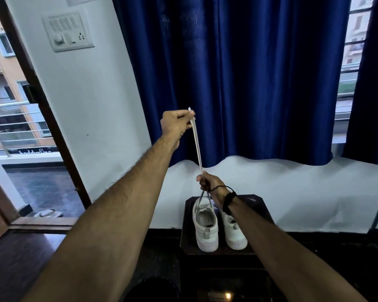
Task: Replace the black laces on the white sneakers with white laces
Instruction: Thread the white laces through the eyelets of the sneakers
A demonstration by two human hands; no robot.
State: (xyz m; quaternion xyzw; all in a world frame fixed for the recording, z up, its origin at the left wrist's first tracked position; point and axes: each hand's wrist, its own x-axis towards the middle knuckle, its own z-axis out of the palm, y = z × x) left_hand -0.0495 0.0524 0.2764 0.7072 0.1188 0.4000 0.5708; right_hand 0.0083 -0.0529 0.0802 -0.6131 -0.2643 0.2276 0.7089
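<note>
Before a blue curtain (238,73), white laces (197,147) threaded through the left sneaker (206,227) are pinched taut by the left hand (176,125) and right hand (208,182), seemingly being evened; lacing upward is judged next.

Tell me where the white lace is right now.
The white lace stretches taut between the raised left hand and right hand, above the left sneaker, against the blue curtain.

White lace (197,147): flat woven cloth, matt. Sneakers (206,227): smooth white, faint sheen. Bench (258,202) beneath them: dark, glossy. Curtain (238,79) behind: blue cloth, soft sheen.
</note>
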